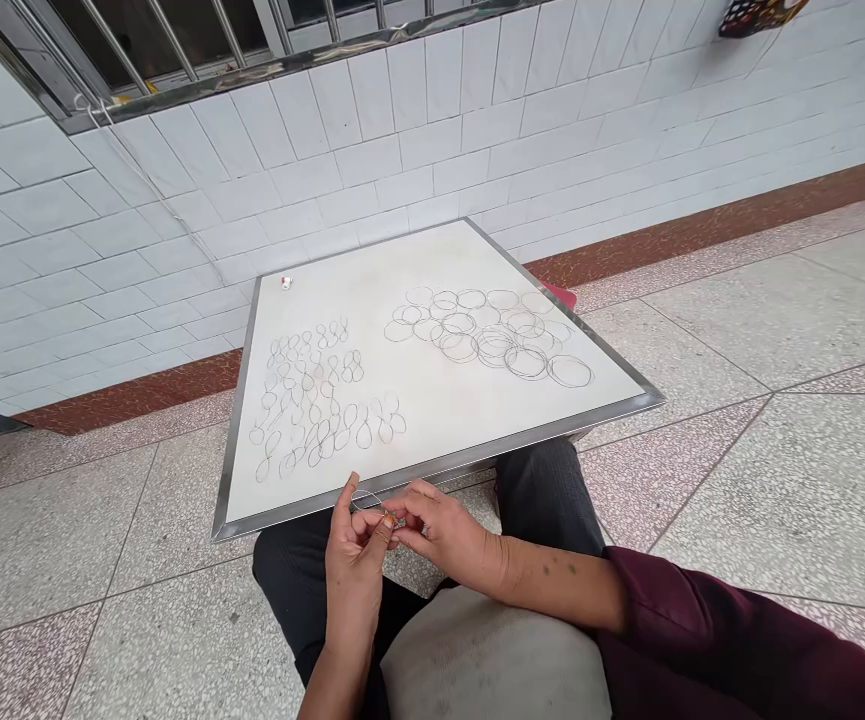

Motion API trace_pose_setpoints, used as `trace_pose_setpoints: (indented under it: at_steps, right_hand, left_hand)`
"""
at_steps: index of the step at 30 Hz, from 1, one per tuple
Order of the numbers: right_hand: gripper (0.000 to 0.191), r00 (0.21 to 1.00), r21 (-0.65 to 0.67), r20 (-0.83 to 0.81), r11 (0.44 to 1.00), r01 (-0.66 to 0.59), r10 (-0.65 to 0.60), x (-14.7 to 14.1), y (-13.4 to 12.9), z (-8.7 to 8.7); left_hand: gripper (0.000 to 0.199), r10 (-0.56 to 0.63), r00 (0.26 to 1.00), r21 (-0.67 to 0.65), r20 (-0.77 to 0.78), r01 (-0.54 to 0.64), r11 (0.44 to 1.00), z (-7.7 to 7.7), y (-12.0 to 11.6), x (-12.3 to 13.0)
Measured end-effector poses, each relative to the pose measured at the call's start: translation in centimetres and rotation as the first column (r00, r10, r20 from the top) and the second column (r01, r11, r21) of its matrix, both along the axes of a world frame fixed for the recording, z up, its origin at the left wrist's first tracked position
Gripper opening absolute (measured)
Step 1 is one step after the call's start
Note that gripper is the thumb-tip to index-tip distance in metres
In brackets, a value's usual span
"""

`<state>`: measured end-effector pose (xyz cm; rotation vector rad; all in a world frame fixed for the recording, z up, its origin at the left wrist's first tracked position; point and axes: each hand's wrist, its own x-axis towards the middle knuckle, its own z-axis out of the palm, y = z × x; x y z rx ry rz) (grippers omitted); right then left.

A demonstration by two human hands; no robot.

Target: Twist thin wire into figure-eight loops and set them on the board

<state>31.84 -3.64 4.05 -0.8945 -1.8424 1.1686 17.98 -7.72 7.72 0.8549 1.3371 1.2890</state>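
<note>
One wire loop between left hand, right hand

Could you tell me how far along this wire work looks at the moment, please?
Already done: many small teardrop wire loops and larger round wire rings lie on the white board. In hand: one thin wire loop is held between the left hand and right hand. Left: this view cannot show how much remains.

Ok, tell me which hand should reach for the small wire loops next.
Left, probably: the left hand sits nearer the small wire loops on the white board, while the right hand lies farther off, pinching the wire ring between both hands.
</note>
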Motion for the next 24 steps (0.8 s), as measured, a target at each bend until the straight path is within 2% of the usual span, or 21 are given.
trace_pose_setpoints:
  at_steps: [4, 10, 24]
  right_hand:
    - [0.021, 0.999, 0.114, 0.024, 0.993, -0.031, 0.028, 0.2, 0.0, 0.2]
    - [0.027, 0.999, 0.217, 0.043, 0.976, -0.020, 0.011, 0.3, -0.3, 0.2]
    - [0.030, 0.999, 0.212, 0.042, 0.977, 0.001, -0.010, 0.3, -0.4, 0.0]
  left_hand:
    - [0.080, -0.020, 0.997, 0.022, -0.068, 0.022, 1.000, -0.3, 0.0, -0.5]
    - [0.079, -0.047, 0.989, 0.002, -0.139, 0.048, 0.999, -0.4, -0.1, -1.1]
    - [0.083, -0.081, 0.992, -0.042, -0.091, 0.078, 0.996, 0.1, 0.0, -1.7]
